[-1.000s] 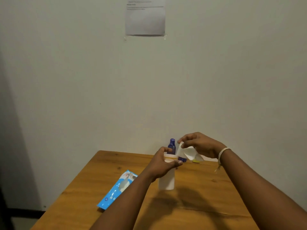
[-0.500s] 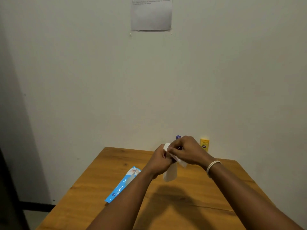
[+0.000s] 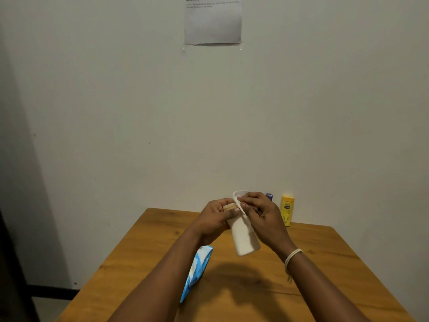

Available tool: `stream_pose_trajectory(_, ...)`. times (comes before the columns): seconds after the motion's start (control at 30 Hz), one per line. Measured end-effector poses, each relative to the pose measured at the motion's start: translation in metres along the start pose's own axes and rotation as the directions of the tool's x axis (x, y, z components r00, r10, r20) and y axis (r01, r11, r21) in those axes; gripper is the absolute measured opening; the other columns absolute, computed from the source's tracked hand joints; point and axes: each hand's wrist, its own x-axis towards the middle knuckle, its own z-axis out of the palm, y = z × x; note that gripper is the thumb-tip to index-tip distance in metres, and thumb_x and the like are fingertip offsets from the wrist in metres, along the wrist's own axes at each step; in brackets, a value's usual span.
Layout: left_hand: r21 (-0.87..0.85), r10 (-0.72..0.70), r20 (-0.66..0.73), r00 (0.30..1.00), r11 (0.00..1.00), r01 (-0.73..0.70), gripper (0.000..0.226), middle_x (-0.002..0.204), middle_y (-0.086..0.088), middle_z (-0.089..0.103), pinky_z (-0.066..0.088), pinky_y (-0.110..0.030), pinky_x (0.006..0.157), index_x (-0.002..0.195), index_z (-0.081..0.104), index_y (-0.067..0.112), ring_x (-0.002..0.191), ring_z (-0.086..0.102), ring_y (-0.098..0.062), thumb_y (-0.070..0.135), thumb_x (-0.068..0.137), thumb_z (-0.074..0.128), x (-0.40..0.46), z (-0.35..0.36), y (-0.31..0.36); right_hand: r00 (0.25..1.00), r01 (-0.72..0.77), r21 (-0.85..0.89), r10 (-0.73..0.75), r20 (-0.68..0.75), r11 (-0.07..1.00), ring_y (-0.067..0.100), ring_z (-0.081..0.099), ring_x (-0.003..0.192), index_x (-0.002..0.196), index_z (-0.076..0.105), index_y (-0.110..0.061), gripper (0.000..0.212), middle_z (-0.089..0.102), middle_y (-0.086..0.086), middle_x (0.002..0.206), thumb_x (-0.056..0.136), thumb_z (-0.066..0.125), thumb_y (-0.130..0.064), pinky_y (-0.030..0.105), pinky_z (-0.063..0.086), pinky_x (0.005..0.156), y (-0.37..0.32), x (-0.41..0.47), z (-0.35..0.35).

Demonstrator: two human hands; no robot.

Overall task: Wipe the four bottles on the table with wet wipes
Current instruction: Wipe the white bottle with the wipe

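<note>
A white bottle hangs tilted above the wooden table, its base pointing toward me. My left hand grips it near its cap end. My right hand presses a white wet wipe against the bottle's top. A yellow bottle stands at the table's far edge by the wall. Just the purple cap of a blue bottle shows behind my right hand. I cannot see a fourth bottle.
A blue wet-wipe packet lies on the table beside my left forearm. The table's far edge meets the wall, where a paper sheet is taped high up. The floor drops away on the left.
The white bottle has gone from standing on the table to lifted and tilted in my left hand. My right hand brought the wipe onto its top. The view shifted left.
</note>
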Motion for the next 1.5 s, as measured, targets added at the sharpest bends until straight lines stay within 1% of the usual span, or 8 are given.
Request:
stream_pose_trajectory(0.17,-0.215,-0.057,-0.024,0.998,0.975,0.051,0.031,0.116,-0.022,0.066,0.055,-0.044,0.093,0.128,0.057,-0.005,0.102,0.065,-0.029,0.007,0.104,0.041,0.0,-0.009,0.006,0.996,0.082,-0.016,-0.081,0.043,0.997,-0.003,0.059,0.103,0.109,0.076,-0.014,0.02,0.064,-0.009,0.108,0.09,0.07,-0.011,0.011,0.049,0.082,-0.003,-0.009,-0.003)
stream_pose_trajectory(0.33,-0.227,-0.133,-0.012,0.991,0.966,0.127,0.031,0.125,-0.025,0.066,0.047,-0.053,0.105,0.13,0.056,-0.001,0.12,0.06,-0.041,0.007,0.102,0.044,0.005,-0.015,0.01,0.887,0.34,-0.17,-0.255,0.385,0.925,-0.001,0.055,0.106,0.109,0.073,-0.022,0.026,0.061,-0.011,0.111,0.089,0.061,-0.034,0.012,0.049,0.085,0.001,-0.048,-0.011)
stream_pose_trajectory(0.5,-0.192,-0.189,0.083,0.979,0.96,0.202,0.031,0.095,-0.013,0.07,0.055,-0.038,0.08,0.111,0.07,0.003,0.086,0.066,-0.024,0.011,0.099,0.043,0.011,0.001,0.013,0.956,0.276,-0.198,-0.248,0.156,0.94,0.011,0.057,0.104,0.114,0.072,-0.019,0.025,0.058,-0.003,0.112,0.093,0.062,-0.027,0.022,0.051,0.084,-0.009,-0.005,-0.016)
stream_pose_trajectory(0.73,-0.122,-0.153,0.041,0.987,0.98,0.157,0.028,0.108,-0.013,0.075,0.058,-0.038,0.082,0.115,0.067,0.006,0.098,0.07,-0.025,0.009,0.103,0.041,0.014,-0.003,0.015,0.87,0.413,-0.308,-0.271,0.412,0.857,0.005,0.049,0.11,0.119,0.068,-0.03,0.037,0.052,-0.006,0.126,0.092,0.047,-0.047,0.017,0.051,0.088,-0.004,-0.05,-0.021)
stream_pose_trajectory(0.9,-0.113,-0.129,0.074,0.989,0.984,0.137,0.033,0.094,-0.012,0.072,0.058,-0.038,0.078,0.106,0.073,0.003,0.089,0.067,-0.023,0.004,0.1,0.041,0.014,0.005,0.014,0.969,0.242,-0.253,-0.222,0.105,0.937,0.012,0.055,0.103,0.106,0.076,-0.017,0.023,0.059,-0.002,0.11,0.091,0.066,-0.032,0.021,0.05,0.084,-0.013,-0.001,-0.016)
stream_pose_trajectory(1.07,-0.157,-0.051,-0.034,0.998,0.987,0.045,0.03,0.123,-0.024,0.067,0.055,-0.049,0.093,0.127,0.059,-0.002,0.117,0.063,-0.041,0.01,0.105,0.042,0.02,-0.017,0.019,0.919,0.343,-0.247,-0.27,0.288,0.906,0.004,0.052,0.111,0.11,0.073,-0.028,0.026,0.056,-0.01,0.118,0.091,0.061,-0.041,0.016,0.05,0.088,-0.013,-0.058,-0.011)
stream_pose_trajectory(1.3,-0.073,-0.034,0.07,0.997,0.997,0.039,0.032,0.111,-0.016,0.069,0.058,-0.038,0.082,0.128,0.061,-0.002,0.099,0.066,-0.025,0.012,0.105,0.045,0.015,-0.001,0.014,0.995,-0.033,-0.032,0.03,-0.097,0.999,0.012,0.066,0.099,0.113,0.075,-0.012,0.032,0.063,-0.003,0.108,0.085,0.075,-0.027,0.016,0.055,0.082,-0.006,0.003,-0.018)
stream_pose_trajectory(1.5,-0.131,0.066,-0.025,0.997,0.989,-0.069,0.034,0.126,-0.025,0.065,0.058,-0.042,0.09,0.131,0.056,0.0,0.116,0.064,-0.035,0.017,0.104,0.045,0.019,-0.009,0.02,0.931,-0.365,0.279,0.354,0.089,0.888,0.006,0.071,0.092,0.113,0.072,-0.028,0.025,0.077,-0.011,0.098,0.088,0.07,-0.03,0.021,0.057,0.069,-0.01,-0.045,-0.015)
